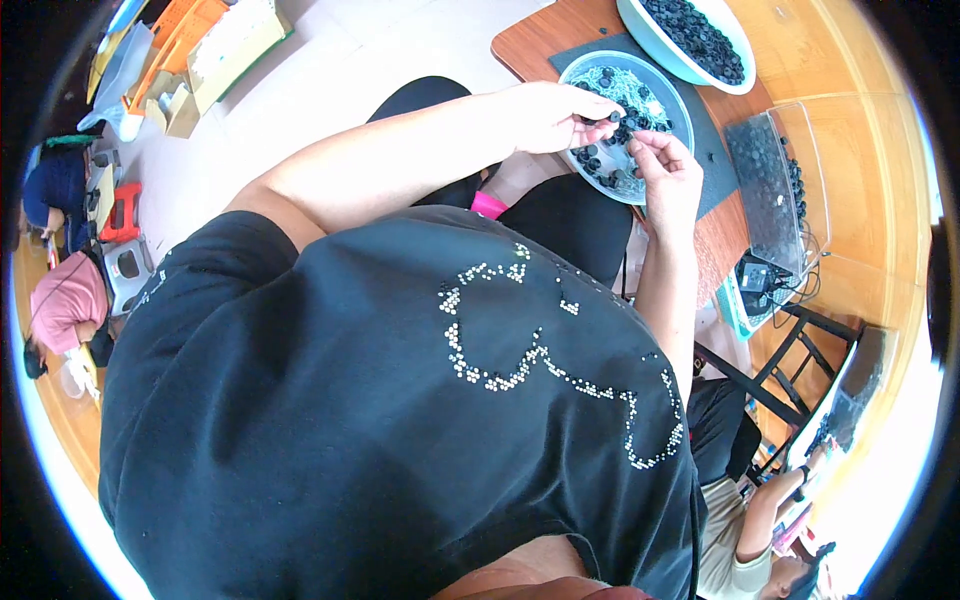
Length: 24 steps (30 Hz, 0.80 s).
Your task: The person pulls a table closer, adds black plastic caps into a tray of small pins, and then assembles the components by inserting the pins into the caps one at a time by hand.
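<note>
Above a pale blue plastic bowl (684,105), my left hand (568,116) pinches a small black round part (614,117) between thumb and fingers. My right hand (667,168) is at the bowl's right side, thumb and forefinger pressed together near that part. Whatever those fingertips hold is too small to make out. Inside the bowl lie many loose black round parts (590,160) and a heap of thin, pale bluish pieces (618,82). The bowl stands on a dark grey mat (712,172).
The mat covers part of a brown wooden table (722,245). Behind is a white basin (742,82) of black parts; to the right, a clear plastic bin (765,195). Below sits a teal basket (735,310) with cables. Co-workers sit at left (70,300) and lower right (735,530).
</note>
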Motion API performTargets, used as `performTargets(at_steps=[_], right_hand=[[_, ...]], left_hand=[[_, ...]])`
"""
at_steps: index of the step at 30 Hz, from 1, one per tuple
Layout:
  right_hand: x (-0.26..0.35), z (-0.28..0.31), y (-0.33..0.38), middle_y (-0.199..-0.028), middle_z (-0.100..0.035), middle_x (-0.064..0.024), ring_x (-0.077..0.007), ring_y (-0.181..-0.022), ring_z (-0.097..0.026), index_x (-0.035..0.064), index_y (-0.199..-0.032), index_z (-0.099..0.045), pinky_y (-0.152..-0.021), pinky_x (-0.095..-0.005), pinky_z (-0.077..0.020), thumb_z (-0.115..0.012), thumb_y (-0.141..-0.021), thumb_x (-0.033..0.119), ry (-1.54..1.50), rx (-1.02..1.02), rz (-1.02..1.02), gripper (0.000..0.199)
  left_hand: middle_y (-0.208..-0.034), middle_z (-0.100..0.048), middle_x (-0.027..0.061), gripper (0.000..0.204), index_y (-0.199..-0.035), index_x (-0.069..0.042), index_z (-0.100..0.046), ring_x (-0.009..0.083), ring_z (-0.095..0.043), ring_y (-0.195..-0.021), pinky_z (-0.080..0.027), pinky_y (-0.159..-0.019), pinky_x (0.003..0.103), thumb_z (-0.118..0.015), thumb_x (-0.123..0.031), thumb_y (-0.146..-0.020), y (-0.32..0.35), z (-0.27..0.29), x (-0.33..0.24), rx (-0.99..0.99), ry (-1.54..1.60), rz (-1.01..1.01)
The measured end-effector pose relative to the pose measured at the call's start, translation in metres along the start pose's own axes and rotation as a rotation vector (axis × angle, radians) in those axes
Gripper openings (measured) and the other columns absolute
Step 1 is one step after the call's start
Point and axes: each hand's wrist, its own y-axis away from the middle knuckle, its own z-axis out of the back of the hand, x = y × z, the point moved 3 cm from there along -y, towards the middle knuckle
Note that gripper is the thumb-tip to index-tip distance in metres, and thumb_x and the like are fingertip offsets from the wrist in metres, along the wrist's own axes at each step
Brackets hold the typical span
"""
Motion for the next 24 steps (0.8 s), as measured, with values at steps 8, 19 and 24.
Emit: performTargets(at_steps=[8, 19, 24], right_hand=[[0.016, -0.007, 0.016, -0.077, -0.063, 0.0004, -0.0035, -0.062, -0.05, 0.0009, -0.085, -0.066, -0.058, -0.0194, -0.0421, -0.065, -0.08, 0.003, 0.109, -0.131, 0.158, 0.006], [0.03, -0.011, 0.025, -0.071, -0.061, -0.0067, -0.0122, -0.061, -0.056, 0.0014, -0.08, -0.064, -0.058, -0.0246, -0.0456, -0.066, -0.073, 0.0, 0.565, -0.176, 0.551, 0.007], [0.026, -0.01, 0.029, -0.072, -0.062, -0.0031, -0.0074, -0.061, -0.054, 0.0016, -0.08, -0.065, -0.058, -0.0215, -0.0446, -0.066, -0.076, 0.001, 0.329, -0.218, 0.323, 0.005]], left_hand=[[-0.093, -0.06, 0.009, 0.026, -0.11, 0.007, -0.053, 0.0124, -0.059, -0.082, -0.051, -0.076, 0.022, -0.052, -0.01, -0.09, 0.006, -0.017, 0.005, 0.081, -0.057, -0.004], [-0.1, -0.06, 0.0101, 0.026, -0.11, 0.005, -0.055, 0.0139, -0.06, -0.089, -0.05, -0.082, 0.023, -0.055, -0.008, -0.088, 0.02, -0.026, 0.008, -0.041, -0.274, -0.061], [-0.099, -0.06, 0.0097, 0.025, -0.109, 0.005, -0.055, 0.0137, -0.06, -0.088, -0.051, -0.081, 0.022, -0.055, -0.007, -0.087, 0.021, -0.025, 0.007, -0.007, -0.227, -0.059]])
